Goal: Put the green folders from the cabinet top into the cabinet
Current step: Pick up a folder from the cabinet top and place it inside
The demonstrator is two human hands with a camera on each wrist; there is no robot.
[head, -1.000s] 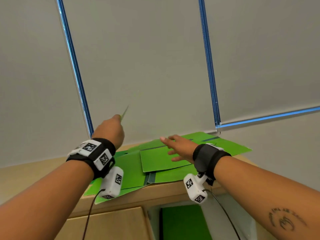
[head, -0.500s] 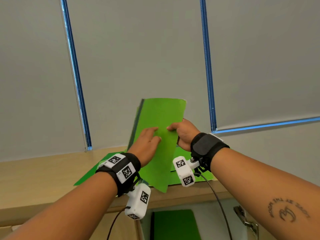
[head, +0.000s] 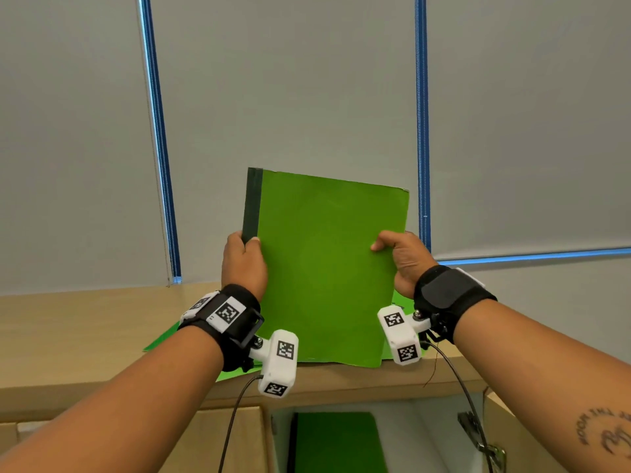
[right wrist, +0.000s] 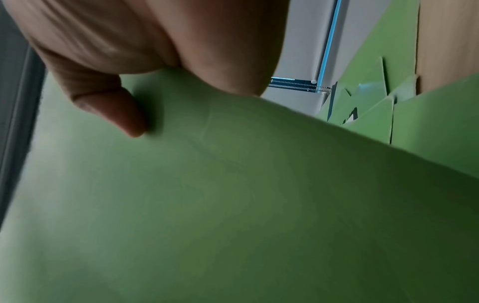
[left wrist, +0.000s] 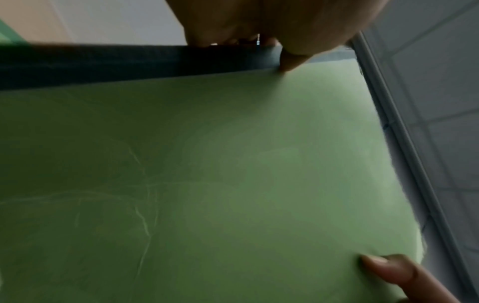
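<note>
A green folder [head: 324, 268] with a dark spine stands upright in the air above the wooden cabinet top [head: 85, 329]. My left hand [head: 244, 264] grips its spine edge, thumb on the front. My right hand [head: 401, 257] pinches the opposite edge. The same folder [left wrist: 207, 174] fills the left wrist view and, as a green folder [right wrist: 207, 205], the right wrist view. More green folders [head: 164, 339] lie flat on the cabinet top behind it, and these folders [right wrist: 368, 98] show in the right wrist view. Another green folder [head: 336, 442] lies inside the cabinet below.
The cabinet's door [head: 553, 438] hangs open at the lower right, with a metal hinge [head: 478, 435]. A grey roller blind [head: 290, 97] with blue side strips hangs close behind the cabinet top. A closed wooden door [head: 239, 438] sits to the left of the opening.
The folder was lifted off the pile and turned upright to face me. My left hand moved to its spine edge, my right to the other edge. The view has tilted down slightly.
</note>
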